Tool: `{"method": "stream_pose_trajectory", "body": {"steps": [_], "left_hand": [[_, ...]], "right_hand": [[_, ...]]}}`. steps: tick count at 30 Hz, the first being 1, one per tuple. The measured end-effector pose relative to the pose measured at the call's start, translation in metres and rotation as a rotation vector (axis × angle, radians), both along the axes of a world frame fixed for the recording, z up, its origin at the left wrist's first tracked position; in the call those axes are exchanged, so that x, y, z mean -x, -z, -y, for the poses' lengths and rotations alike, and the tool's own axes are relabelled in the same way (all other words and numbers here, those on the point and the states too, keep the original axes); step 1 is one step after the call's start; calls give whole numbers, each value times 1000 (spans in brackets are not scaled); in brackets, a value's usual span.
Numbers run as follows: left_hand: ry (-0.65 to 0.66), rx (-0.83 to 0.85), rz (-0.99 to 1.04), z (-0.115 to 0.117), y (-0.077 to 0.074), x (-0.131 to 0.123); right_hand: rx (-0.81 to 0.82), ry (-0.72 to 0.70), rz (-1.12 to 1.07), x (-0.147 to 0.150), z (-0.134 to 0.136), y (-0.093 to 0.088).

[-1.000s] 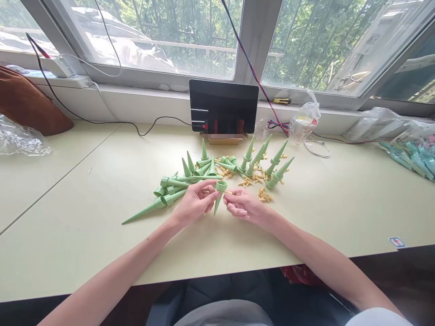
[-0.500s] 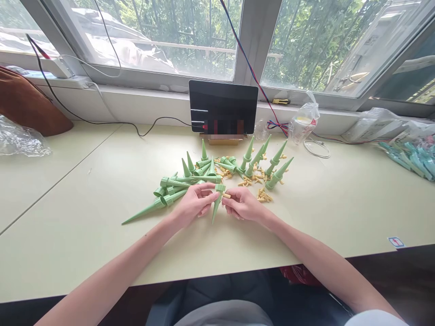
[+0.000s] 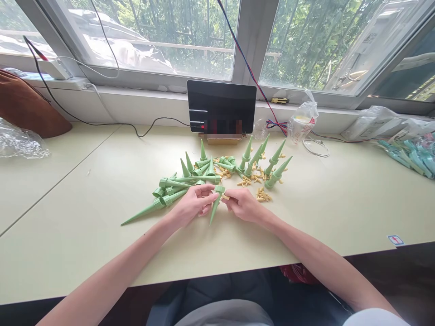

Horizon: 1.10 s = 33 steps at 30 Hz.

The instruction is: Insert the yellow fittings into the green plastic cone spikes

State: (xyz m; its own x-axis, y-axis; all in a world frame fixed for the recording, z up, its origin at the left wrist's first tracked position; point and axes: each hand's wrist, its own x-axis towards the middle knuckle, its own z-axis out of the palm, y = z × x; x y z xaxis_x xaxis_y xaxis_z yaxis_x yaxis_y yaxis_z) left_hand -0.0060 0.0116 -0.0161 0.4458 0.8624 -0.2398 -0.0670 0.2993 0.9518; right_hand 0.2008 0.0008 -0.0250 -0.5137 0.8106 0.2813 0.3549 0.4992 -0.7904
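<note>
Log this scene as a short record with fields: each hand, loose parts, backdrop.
Left hand: pinches a green spike near its wide end, tip toward the person.
Right hand: holds a tan plug at the spike's wide end.
Loose parts: pile of green spikes and scattered tan plugs on the table.
Backdrop: dark tablet propped below the window.
</note>
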Motion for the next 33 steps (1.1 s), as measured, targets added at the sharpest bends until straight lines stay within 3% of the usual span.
{"method": "stream_pose_trajectory", "body": {"steps": [3, 8, 11, 24, 33], "left_hand": [[8, -42, -8, 0, 0, 0], [23, -131, -43, 2, -5, -1], [26, -162, -40, 2, -7, -3], [-34, -85, -70, 3, -1, -7], [27, -126, -63, 3, 1, -6]], "right_hand": [[145, -5, -75, 1, 1, 0], [557, -62, -283, 2, 2, -4], [669, -81, -364, 4, 2, -6], [683, -81, -418, 6, -1, -6], [595, -90, -395, 5, 1, -7]]}}
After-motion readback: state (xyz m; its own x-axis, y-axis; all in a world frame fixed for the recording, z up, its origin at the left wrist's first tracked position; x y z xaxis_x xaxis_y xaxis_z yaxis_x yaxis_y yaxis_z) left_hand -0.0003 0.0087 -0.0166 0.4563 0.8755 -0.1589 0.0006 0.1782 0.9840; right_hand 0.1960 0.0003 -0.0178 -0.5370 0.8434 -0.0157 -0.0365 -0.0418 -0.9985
